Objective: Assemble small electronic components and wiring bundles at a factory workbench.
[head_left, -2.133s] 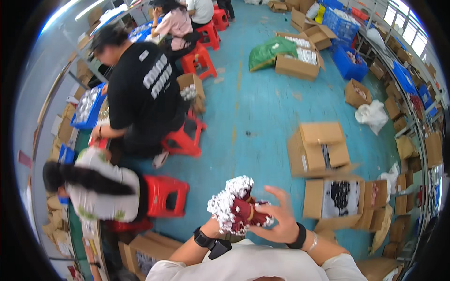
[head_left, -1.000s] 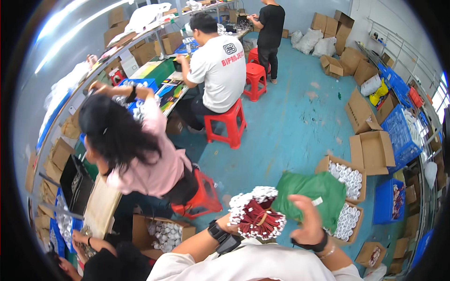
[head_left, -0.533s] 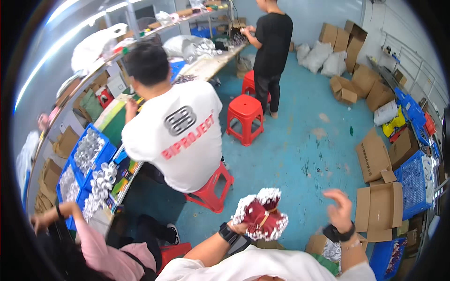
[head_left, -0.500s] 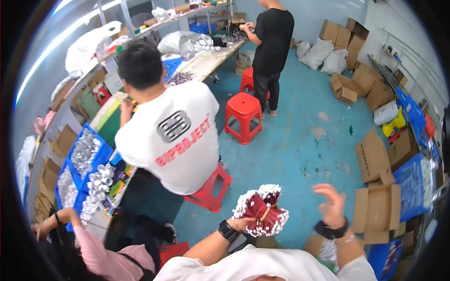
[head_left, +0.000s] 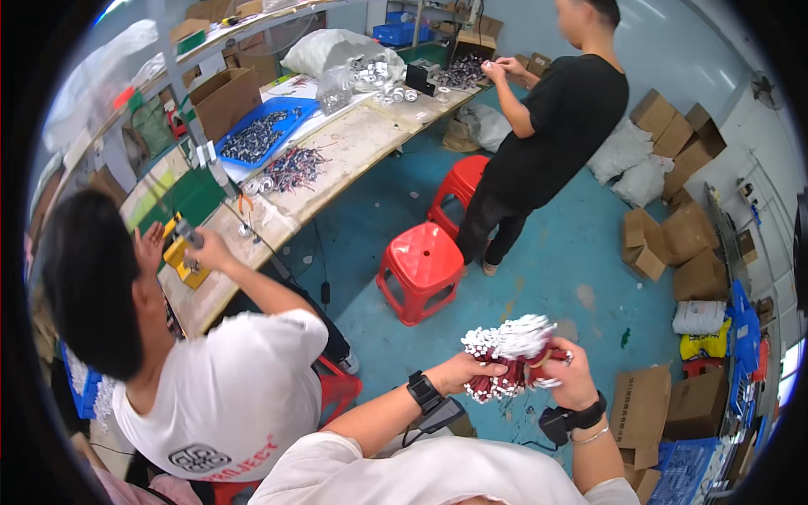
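In front of my chest I hold a thick bundle of dark red wires (head_left: pixel 498 385) with small white connectors on the ends. My left hand (head_left: pixel 459 373) is closed on its left part, the thumb lying across the red wires. Around the right part my right hand (head_left: pixel 574 377) curls its fingers. The white tips at the top and right are smeared by motion. A tan band (head_left: pixel 539 360) seems to circle the wires near my right fingers, though blur hides its details.
At left a seated person in white (head_left: pixel 227 379) works with a grey hand tool at a long workbench (head_left: pixel 353 135). Ahead, a person in black (head_left: pixel 555 126) stands beside red stools (head_left: pixel 421 259). Cardboard boxes (head_left: pixel 644 404) line the right side. A blue parts tray (head_left: pixel 290 126) rests on the bench.
My right hand, open and apart before, has come in from the right and closed on the wire bundle. My view has swung left and nearer the workbench; the bundle is raised slightly.
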Demonstrator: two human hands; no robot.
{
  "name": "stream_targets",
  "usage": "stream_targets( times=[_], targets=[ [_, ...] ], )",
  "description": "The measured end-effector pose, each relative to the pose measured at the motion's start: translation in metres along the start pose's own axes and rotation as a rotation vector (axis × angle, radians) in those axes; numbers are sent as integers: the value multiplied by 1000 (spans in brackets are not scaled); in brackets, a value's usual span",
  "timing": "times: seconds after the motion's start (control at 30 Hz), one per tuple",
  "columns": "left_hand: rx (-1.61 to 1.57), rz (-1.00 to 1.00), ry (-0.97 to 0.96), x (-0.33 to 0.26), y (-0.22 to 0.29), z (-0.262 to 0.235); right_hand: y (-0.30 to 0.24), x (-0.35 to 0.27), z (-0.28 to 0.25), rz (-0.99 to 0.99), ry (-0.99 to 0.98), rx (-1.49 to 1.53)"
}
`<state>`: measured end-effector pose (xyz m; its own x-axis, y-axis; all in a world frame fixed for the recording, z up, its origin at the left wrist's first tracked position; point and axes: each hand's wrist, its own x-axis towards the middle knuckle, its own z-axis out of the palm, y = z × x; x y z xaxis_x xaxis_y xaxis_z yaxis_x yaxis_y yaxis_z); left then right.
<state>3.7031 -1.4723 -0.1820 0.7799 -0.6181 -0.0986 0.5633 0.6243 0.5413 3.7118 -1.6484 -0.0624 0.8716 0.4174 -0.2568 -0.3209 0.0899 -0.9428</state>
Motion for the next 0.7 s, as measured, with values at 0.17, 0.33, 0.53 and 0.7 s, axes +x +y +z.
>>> stream_targets(
  times=[0.17,0.33,0.53,0.7],
  targets=[
    [-129,74,-14,78,76,-39,-21,131,-63,-35,-538,670],
    [-382,370,413,99,131,-135,-14,290,-73,253,-133,476],
    [-565,421,878,94,253,-222,16,454,-33,625,-23,413],
    [-448,482,896,101,389,-316,10,602,67,519,-228,283]
  ],
)
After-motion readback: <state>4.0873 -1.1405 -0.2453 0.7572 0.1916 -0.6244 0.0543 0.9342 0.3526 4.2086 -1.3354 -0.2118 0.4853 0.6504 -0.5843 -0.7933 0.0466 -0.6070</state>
